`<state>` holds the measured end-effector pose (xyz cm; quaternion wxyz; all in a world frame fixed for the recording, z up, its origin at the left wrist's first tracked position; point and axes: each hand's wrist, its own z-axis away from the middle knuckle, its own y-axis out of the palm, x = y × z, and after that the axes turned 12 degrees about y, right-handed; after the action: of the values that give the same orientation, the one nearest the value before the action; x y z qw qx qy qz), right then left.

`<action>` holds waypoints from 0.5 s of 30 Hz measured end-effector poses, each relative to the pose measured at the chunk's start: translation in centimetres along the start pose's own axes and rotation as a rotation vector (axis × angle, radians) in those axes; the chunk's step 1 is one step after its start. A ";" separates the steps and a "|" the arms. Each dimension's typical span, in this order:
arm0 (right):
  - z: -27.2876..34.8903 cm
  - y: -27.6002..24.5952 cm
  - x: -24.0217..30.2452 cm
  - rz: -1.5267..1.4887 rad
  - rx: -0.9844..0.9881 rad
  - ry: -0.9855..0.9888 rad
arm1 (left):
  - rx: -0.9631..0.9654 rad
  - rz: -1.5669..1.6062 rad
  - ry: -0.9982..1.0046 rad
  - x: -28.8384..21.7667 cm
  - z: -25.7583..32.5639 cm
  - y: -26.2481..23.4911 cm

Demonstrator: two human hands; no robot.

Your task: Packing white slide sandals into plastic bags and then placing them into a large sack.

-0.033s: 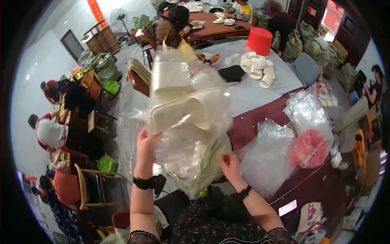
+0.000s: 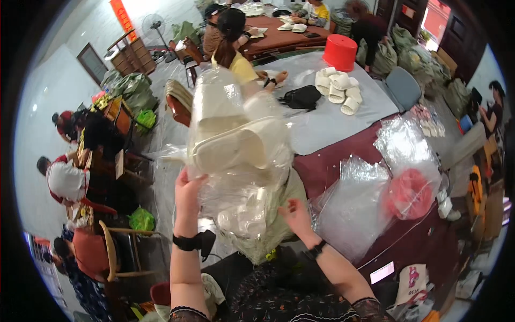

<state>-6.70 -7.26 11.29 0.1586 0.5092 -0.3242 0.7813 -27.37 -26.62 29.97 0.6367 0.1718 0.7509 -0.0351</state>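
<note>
A clear plastic bag [image 2: 214, 91] with cream-white slippers [image 2: 228, 147] inside hangs in front of me. At its lower left edge, my left hand [image 2: 189, 190] pinches the plastic. My right hand [image 2: 295, 217] is off to the lower right, fingers loosely bent and apart, with nothing visible in them. Beneath the bag stands a pale green woven sack [image 2: 294, 193], its mouth wide, beside my right hand. More white slippers [image 2: 248, 214] show in the sack, partly hidden by the bag.
To the right, clear plastic bags [image 2: 348, 209] and a pink bundle [image 2: 410, 193] lie on a dark red cloth. Loose white slippers [image 2: 338, 88], a black bag [image 2: 302, 98] and a red bucket [image 2: 340, 52] are on the pale table [image 2: 316, 129]. Other people sit around, one close behind the bag.
The bag of slippers and my left hand have shifted slightly left. My right hand has moved a little left toward the sack, and its fingers have spread more.
</note>
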 end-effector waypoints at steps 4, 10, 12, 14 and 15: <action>-4.5 7.5 -2.8 0.437 -0.130 0.008 | 0.069 -0.367 0.178 6.2 -2.9 -2.9; -3.6 5.1 -7.1 0.265 0.036 0.191 | 0.424 -1.250 0.119 19.5 4.1 -3.6; -1.5 0.9 -8.9 0.105 -0.022 0.156 | 0.623 -1.278 -0.072 22.3 8.3 -1.9; 0.8 -2.5 -11.4 0.073 -0.170 0.282 | 0.683 -1.215 -0.084 25.4 11.6 -3.1; 1.6 -4.2 -14.0 0.075 -0.239 0.364 | 0.670 -1.195 -0.048 26.8 12.2 -3.7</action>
<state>2.87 -4.10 0.65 0.2445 0.3250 -0.3990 0.8218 -20.50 -27.72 1.15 0.4369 -0.0849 0.6513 -0.6146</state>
